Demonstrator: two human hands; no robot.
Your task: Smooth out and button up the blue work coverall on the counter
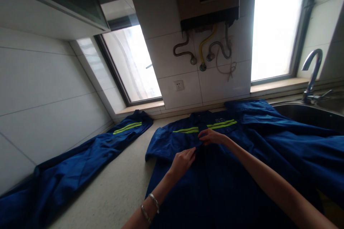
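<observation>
A dark blue work jacket (182, 186) with yellow-green reflective stripes across the chest lies spread on the counter, collar toward the wall. At its front placket, below the stripes, both my hands meet. My left hand (183, 160), with bracelets on the wrist, has its fingers closed on the placket edge. My right hand (212, 137) pinches the same edge just beyond, thumb and forefinger together. Whether a button sits between the fingers is too small and dark to tell.
Another blue garment (88, 161) with a reflective stripe lies along the left wall. More blue cloth (290, 136) covers the right side, beside the sink (290, 109) and tap (313, 75). The pale counter (115, 182) shows between garments. A water heater (209, 0) hangs above.
</observation>
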